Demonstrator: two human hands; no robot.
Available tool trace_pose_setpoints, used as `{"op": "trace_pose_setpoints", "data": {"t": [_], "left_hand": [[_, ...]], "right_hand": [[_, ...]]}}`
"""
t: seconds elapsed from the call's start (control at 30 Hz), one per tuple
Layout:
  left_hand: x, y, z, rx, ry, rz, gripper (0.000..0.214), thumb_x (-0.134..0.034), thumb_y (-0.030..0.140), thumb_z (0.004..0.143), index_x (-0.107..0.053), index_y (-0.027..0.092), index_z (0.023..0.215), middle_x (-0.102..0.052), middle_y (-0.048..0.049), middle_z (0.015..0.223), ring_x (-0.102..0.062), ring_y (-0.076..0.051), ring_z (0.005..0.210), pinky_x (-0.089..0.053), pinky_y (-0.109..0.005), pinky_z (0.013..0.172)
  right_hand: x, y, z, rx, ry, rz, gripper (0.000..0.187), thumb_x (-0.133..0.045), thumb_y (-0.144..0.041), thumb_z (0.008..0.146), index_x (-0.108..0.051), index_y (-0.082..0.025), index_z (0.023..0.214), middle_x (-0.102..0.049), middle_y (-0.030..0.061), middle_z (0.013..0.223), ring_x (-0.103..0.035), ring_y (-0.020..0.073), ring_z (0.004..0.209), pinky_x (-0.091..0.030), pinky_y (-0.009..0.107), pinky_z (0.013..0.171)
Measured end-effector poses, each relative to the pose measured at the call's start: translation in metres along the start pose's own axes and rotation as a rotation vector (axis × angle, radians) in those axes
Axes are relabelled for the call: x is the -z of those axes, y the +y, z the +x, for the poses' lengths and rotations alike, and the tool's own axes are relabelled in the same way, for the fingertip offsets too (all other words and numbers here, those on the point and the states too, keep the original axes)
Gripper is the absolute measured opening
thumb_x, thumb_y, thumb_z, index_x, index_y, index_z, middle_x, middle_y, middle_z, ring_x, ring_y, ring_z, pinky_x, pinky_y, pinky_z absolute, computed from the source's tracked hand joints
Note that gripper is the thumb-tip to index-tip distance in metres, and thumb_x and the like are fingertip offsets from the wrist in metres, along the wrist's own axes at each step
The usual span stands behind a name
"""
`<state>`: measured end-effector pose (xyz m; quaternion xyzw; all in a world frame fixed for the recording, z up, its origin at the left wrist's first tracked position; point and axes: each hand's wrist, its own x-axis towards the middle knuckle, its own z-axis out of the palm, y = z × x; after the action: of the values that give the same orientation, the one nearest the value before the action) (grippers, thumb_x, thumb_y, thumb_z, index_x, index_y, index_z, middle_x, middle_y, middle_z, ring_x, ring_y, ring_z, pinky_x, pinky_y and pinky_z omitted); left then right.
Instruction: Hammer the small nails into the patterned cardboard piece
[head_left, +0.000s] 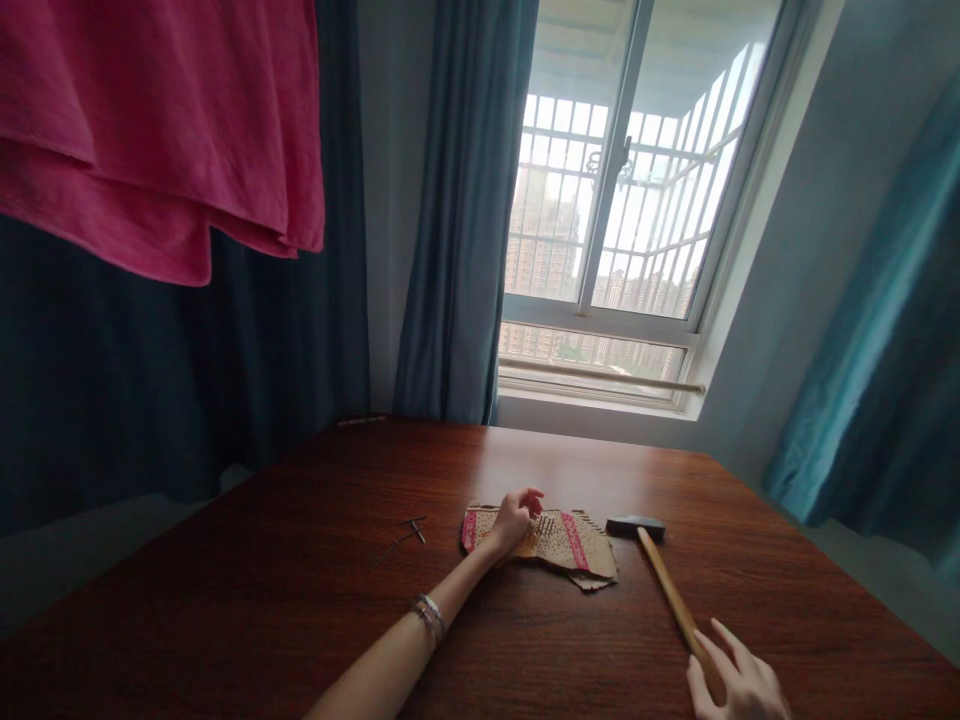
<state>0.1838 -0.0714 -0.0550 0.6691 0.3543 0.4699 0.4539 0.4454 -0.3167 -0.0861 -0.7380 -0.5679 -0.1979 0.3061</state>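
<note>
My left hand (517,515) rests on a piece of cardboard (596,555) with pink stripes and many small holes. Its fingers are curled, and whatever they may hold is hidden. Just right of those fingers, several thin dark nails (546,525) stand in the cardboard. A hammer (666,580) lies to the right, its dark head (636,528) flat on the table near the cardboard's edge. My right hand (739,675) is closed around the lower end of its wooden handle.
A few long thin nails (414,530) lie on the brown wooden table (300,600), left of the cardboard. Blue curtains (457,200) and a barred window (615,170) stand behind the table. Pink cloth (165,130) hangs at the upper left.
</note>
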Motion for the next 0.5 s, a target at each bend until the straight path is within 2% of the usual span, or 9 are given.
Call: {"op": "trace_pose_setpoints", "data": {"t": [0.13,0.27,0.37,0.5], "left_hand": [[0.000,-0.001,0.000,0.011,0.000,0.002,0.049,-0.034,0.002,0.056,-0.061,0.013,0.095,-0.060,-0.0015,0.069,-0.053,-0.011,0.065,-0.043,-0.022,0.064],[-0.001,0.001,-0.001,0.009,-0.005,-0.008,0.047,-0.033,0.002,0.057,-0.060,0.012,0.093,-0.060,-0.0014,0.069,-0.053,-0.011,0.064,-0.043,-0.022,0.063],[0.000,0.003,-0.001,0.000,-0.011,0.001,0.045,-0.033,0.002,0.057,-0.060,0.012,0.092,-0.059,-0.0016,0.069,-0.053,-0.011,0.064,-0.043,-0.022,0.063],[0.002,0.006,-0.002,-0.012,0.005,0.029,0.045,-0.033,0.002,0.057,-0.060,0.012,0.091,-0.058,-0.0015,0.067,-0.054,-0.011,0.065,-0.043,-0.022,0.065]], "right_hand": [[0.009,-0.058,0.038,0.126,-0.030,0.194,0.031,-0.046,-0.025,0.076,-0.065,-0.009,0.096,-0.062,0.0161,0.104,-0.054,0.0266,0.099,-0.042,0.040,0.090],[-0.002,-0.109,0.082,0.205,-0.238,0.388,0.034,-0.037,-0.013,0.078,-0.062,-0.011,0.101,-0.058,0.0140,0.111,-0.052,0.0236,0.105,-0.040,0.037,0.093],[-0.020,-0.131,0.103,0.259,-0.278,0.433,0.036,-0.036,-0.009,0.077,-0.063,-0.013,0.100,-0.060,0.0112,0.110,-0.053,0.0212,0.104,-0.040,0.034,0.092],[-0.047,-0.141,0.109,0.337,-0.324,0.471,0.035,-0.036,-0.007,0.077,-0.066,-0.016,0.093,-0.064,0.0071,0.104,-0.054,0.0188,0.103,-0.040,0.031,0.092]]}}
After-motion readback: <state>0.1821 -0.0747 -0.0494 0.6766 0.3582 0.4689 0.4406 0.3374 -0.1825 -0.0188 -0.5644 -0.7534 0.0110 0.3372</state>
